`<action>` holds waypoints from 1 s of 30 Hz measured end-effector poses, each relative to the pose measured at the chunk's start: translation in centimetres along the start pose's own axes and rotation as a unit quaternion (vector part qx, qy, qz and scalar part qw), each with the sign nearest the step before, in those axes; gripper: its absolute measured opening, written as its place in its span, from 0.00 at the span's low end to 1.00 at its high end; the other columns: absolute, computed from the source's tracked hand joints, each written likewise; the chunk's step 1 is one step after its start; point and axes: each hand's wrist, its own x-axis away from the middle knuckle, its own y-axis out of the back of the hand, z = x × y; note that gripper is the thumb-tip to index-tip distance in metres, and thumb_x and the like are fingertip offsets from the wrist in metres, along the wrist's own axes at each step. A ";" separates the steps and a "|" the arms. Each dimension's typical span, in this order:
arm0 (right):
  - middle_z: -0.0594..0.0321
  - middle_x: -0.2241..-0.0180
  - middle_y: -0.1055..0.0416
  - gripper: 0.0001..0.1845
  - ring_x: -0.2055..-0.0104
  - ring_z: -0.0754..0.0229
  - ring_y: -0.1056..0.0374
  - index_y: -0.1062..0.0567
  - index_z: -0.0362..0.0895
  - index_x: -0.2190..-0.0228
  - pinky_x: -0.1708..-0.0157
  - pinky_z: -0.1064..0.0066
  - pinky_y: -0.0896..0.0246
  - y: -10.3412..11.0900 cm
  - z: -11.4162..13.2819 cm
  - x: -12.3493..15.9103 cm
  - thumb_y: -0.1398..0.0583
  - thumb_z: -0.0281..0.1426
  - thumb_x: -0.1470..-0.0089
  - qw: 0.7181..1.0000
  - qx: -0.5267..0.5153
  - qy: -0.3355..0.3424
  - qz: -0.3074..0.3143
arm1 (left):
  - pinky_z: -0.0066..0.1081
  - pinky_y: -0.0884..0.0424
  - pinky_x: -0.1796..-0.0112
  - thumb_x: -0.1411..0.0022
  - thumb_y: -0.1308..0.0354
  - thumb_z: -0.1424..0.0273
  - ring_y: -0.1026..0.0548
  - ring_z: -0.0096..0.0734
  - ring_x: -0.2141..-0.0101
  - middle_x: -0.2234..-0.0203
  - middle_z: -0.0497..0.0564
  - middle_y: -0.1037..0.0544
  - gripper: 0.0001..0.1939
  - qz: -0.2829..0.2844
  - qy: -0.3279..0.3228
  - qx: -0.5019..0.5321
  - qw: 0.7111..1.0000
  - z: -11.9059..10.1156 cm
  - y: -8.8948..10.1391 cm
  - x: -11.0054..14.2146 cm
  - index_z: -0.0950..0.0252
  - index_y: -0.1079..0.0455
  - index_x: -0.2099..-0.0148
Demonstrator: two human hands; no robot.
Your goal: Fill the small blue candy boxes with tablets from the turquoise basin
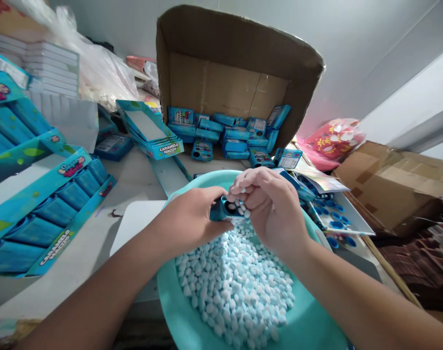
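My left hand [197, 212] grips a small blue candy box [218, 210] over the basin, with a round dark opening facing my other hand. Cupped beside that opening, my right hand [270, 201] holds several small candies [242, 208], some of them at the hole. Below both hands, a turquoise basin [168, 291] holds a large heap of pale blue and white candies [236, 287]. The inside of the box and the candies deep in my right palm are hidden.
A cardboard carton [229, 87] on its side holds several blue boxes. Display trays [50, 214] of blue packs stand at the left. Blue caps [331, 214] lie in a white tray at the right. A red patterned bag [334, 138] sits behind, near cardboard boxes [392, 180].
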 end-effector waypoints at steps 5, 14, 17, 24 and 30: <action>0.61 0.67 0.23 0.12 0.62 0.56 0.25 0.20 0.47 0.67 0.59 0.63 0.29 0.2 0.2 0.3 0.38 0.40 0.38 0.998 0.059 0.007 0.038 | 0.33 0.29 0.65 0.42 0.36 0.66 0.22 0.41 0.63 0.63 0.46 0.19 0.12 0.043 -0.016 -0.013 0.999 -0.1 0.1 -0.2 0.55 0.24 0.54; 0.56 0.57 0.23 0.24 0.56 0.52 0.25 0.18 0.45 0.61 0.49 0.56 0.32 0.2 0.1 0.5 0.49 0.45 0.30 0.995 0.083 0.050 0.017 | 0.32 0.30 0.66 0.43 0.34 0.64 0.21 0.40 0.62 0.61 0.44 0.18 0.20 0.026 0.024 -0.004 0.999 -0.5 0.0 -0.2 0.51 0.25 0.47; 0.57 0.57 0.25 0.22 0.55 0.53 0.26 0.18 0.45 0.62 0.49 0.57 0.31 0.3 0.1 0.5 0.48 0.42 0.30 0.995 0.084 0.052 0.022 | 0.31 0.31 0.65 0.43 0.33 0.65 0.21 0.36 0.61 0.61 0.41 0.19 0.18 0.014 0.011 -0.002 1.000 -0.4 0.0 -0.2 0.50 0.25 0.49; 0.58 0.57 0.20 0.22 0.50 0.52 0.27 0.20 0.47 0.55 0.44 0.55 0.36 0.4 0.2 0.6 0.50 0.43 0.30 0.989 0.137 0.041 0.028 | 0.32 0.33 0.68 0.44 0.33 0.61 0.22 0.36 0.65 0.64 0.43 0.19 0.14 0.022 0.046 -0.012 0.999 0.0 -0.2 -0.1 0.56 0.26 0.55; 0.60 0.48 0.22 0.22 0.41 0.51 0.31 0.26 0.52 0.44 0.32 0.46 0.56 0.5 0.7 1.2 0.52 0.44 0.28 0.957 0.281 0.051 0.056 | 0.36 0.30 0.65 0.44 0.33 0.59 0.21 0.40 0.63 0.61 0.46 0.19 0.19 0.007 0.044 -0.020 0.999 -0.2 -0.3 -0.2 0.56 0.27 0.50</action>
